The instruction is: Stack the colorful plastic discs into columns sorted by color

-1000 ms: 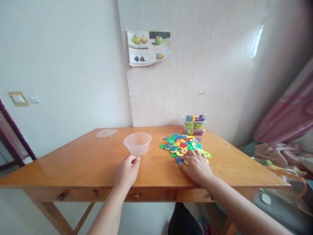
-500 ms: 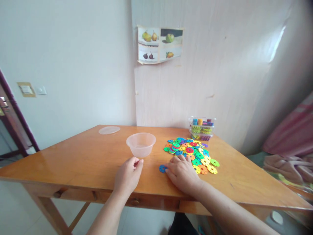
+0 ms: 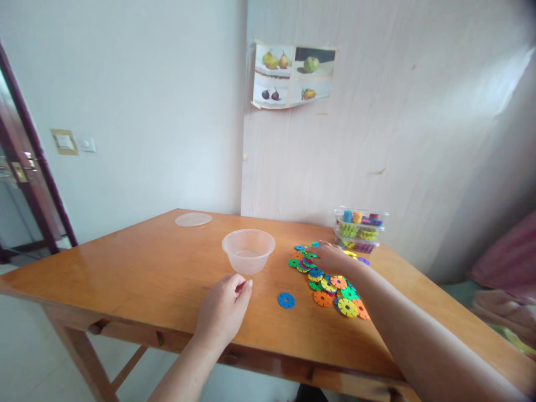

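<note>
My left hand (image 3: 224,308) rests near the table's front, its fingers curled and thumb pressed against them; nothing shows in it. Just beyond it stands a clear plastic bowl (image 3: 248,263), with nothing visible inside. My right hand (image 3: 333,258) reaches over the far part of a pile of colourful notched plastic discs (image 3: 322,298). Its fingers are stretched out over the discs, and the forearm hides the pile's right side. One blue disc (image 3: 286,307) lies flat by itself between the bowl and the near edge.
A round clear lid (image 3: 193,219) lies at the table's back left. Stacked clear boxes (image 3: 359,229) with colourful pieces stand behind the pile. The wooden table (image 3: 138,268) has drawers along its front. Fruit pictures (image 3: 294,76) hang on the wall.
My right hand has moved forward from the pile's near side to its far side, leaving the blue disc uncovered. My left hand stays closed by the bowl. The view has turned slightly left.
</note>
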{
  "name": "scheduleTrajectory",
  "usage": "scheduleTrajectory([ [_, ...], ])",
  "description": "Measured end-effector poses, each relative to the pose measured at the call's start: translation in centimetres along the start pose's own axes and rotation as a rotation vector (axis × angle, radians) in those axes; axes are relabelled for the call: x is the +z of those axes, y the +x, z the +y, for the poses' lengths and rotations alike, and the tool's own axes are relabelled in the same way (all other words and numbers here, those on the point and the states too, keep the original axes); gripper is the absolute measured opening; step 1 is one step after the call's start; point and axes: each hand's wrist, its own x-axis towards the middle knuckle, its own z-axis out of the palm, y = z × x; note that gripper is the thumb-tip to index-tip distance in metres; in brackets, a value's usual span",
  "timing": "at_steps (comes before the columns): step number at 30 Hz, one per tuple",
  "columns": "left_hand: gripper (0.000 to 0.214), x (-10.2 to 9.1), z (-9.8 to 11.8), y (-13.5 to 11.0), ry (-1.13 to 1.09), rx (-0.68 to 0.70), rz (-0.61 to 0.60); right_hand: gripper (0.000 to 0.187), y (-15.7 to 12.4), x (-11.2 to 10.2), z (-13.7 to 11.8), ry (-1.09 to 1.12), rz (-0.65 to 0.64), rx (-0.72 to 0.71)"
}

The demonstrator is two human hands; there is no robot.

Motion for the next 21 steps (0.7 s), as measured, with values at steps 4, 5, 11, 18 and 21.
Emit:
scheduleTrajectory([
  [4, 0.036, 0.0, -0.1, 0.1, 0.003, -0.004, -0.01, 0.042, -0.1, 0.6, 0.4, 0.024, 0.005, -0.02],
  [5, 0.036, 0.0, -0.1, 0.2, 0.0, -0.004, -0.012, 0.04, -0.1, 0.7, 0.5, 0.044, 0.015, -0.026],
  [11, 0.037, -0.1, -0.1, 0.1, -0.031, -0.013, -0.026, 0.032, -1.0, 0.6, -0.1, 0.13, 0.055, -0.085],
  [18, 0.035, -0.2, 0.1, 0.1, -0.016, -0.021, -0.021, 0.034, -3.8, -0.9, -3.8, 0.42, 0.054, -0.315],
  [21, 0.035, -0.3, 0.2, 0.1, -0.011, -0.025, -0.028, 0.033, -5.0, -1.0, -5.6, 0.49, -0.043, -0.387],
])
